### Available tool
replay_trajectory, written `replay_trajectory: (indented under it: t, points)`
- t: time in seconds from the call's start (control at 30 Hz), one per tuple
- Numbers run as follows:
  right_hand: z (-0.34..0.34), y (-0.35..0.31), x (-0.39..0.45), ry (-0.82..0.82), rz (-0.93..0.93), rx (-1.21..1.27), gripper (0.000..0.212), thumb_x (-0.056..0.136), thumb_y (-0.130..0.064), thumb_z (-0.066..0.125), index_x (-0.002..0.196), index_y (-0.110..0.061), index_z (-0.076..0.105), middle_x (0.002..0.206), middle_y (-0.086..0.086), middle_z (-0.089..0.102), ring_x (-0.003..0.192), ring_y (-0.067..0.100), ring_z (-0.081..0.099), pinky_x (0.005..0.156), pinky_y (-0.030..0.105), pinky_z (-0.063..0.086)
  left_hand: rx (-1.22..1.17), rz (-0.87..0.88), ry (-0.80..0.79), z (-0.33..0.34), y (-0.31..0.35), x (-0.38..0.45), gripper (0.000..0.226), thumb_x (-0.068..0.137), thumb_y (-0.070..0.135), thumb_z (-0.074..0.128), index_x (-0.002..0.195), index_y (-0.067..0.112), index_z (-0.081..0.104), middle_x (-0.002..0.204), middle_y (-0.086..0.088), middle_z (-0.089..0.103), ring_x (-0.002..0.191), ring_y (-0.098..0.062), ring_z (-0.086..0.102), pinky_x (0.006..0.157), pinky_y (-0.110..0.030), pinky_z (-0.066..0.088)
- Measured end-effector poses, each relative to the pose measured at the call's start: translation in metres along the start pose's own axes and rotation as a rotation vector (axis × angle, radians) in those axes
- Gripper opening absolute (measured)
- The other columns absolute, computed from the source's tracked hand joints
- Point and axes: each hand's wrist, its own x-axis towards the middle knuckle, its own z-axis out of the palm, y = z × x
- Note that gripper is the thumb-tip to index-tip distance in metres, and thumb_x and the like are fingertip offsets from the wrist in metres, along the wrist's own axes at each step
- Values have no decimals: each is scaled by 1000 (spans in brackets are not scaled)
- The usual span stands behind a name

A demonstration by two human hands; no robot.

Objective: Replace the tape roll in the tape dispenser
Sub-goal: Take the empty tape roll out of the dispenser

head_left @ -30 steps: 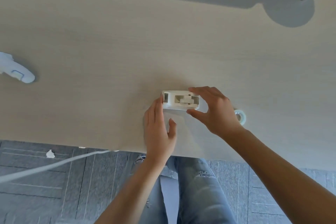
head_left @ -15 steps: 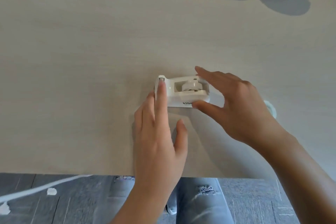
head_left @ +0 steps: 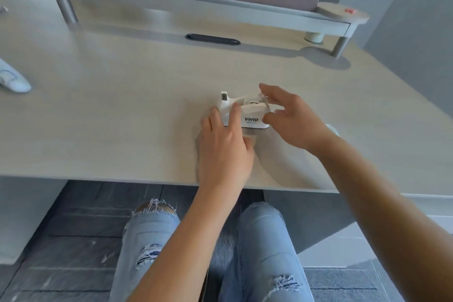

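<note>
Your white tape dispenser point(head_left: 247, 115) upright on the table, "VIVID" side facing you, cutter end at nine o'clock, pale spare tape roll point(head_left: 333, 129) at three o'clock, mostly hidden.

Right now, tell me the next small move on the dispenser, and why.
Probably lift the roll and its hub straight up out of the tape dispenser. The left hand already braces the cutter end against the desk, and the right hand has its fingers around the roll's slot. Whether they grip it yet is unclear.
</note>
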Motion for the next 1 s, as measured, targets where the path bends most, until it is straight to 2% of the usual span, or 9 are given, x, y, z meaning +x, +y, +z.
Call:
replay_trajectory:
  t: [0.07, 0.13, 0.2, 0.33, 0.43, 0.5, 0.63, 0.83, 1.0]
  points:
    - [-4, -7, 1, 66, -16, 89, 53, 95, -3, 58, 144, -22, 61, 140, -14, 63, 129, 5, 56, 112, 28, 44, -2, 2, 0, 0, 0, 0, 67, 87, 20, 44, 154, 23, 40, 142, -18, 53, 128, -40, 48, 96, -49, 48]
    - [-5, -11, 5, 115, -66, 103, 36, 96, -9, 63, 128, -24, 72, 131, -10, 71, 123, 8, 63, 108, 30, 49, 18, 0, -5, 1, 0, 0, 66, 90, 20, 53, 154, 22, 39, 145, -18, 51, 130, -40, 48, 98, -49, 48]
    - [-5, -10, 13, 109, -124, 63, 24, 95, -18, 71, 118, -25, 77, 122, -5, 74, 115, 13, 67, 103, 34, 53, 28, 3, -16, 2, 0, 0, 68, 90, 19, 54, 156, 21, 37, 147, -19, 49, 133, -41, 46, 101, -49, 46]
    - [-7, -8, 35, 4, -190, -77, 20, 87, -32, 81, 106, -28, 82, 111, -1, 71, 102, 14, 68, 92, 33, 55, 25, 4, -26, 3, 0, 0, 71, 91, 13, 52, 159, 18, 33, 153, -20, 46, 136, -42, 45, 103, -50, 48]
    - [-12, -7, 46, -54, -230, -77, 15, 84, -33, 85, 98, -27, 84, 106, 1, 72, 99, 17, 68, 87, 35, 57, 34, 14, -32, 3, 0, 0, 71, 90, 15, 46, 160, 17, 32, 155, -22, 44, 136, -43, 46, 103, -51, 49]
    - [-17, -4, 50, -65, -256, -53, 12, 84, -31, 85, 95, -26, 84, 104, 0, 73, 97, 16, 70, 84, 32, 57, 40, 8, -42, 2, 1, 0, 71, 89, 18, 40, 159, 16, 33, 158, -24, 42, 135, -43, 46, 103, -51, 49]
    - [-21, 8, 46, -39, -264, 70, 8, 88, -21, 83, 96, -20, 84, 105, -1, 75, 96, 10, 71, 82, 25, 57, 47, 15, -36, 2, 1, 0, 68, 91, 16, 47, 158, 15, 35, 161, -21, 40, 135, -41, 48, 100, -49, 51]
    - [-11, 22, 42, 119, -219, 377, 8, 90, -12, 80, 97, -10, 82, 101, 7, 81, 92, 26, 78, 90, 39, 62, 14, 1, -38, 3, 1, 0, 66, 96, 23, 51, 159, 24, 30, 162, -15, 38, 138, -37, 43, 104, -47, 49]
    - [-16, 12, 40, 222, -191, 555, 9, 92, -13, 78, 100, -9, 81, 95, 6, 82, 83, 12, 74, 82, 29, 57, -152, -35, 57, 1, 1, 0, 67, 97, 36, 59, 159, 27, 34, 166, -14, 34, 148, -34, 39, 107, -48, 48]
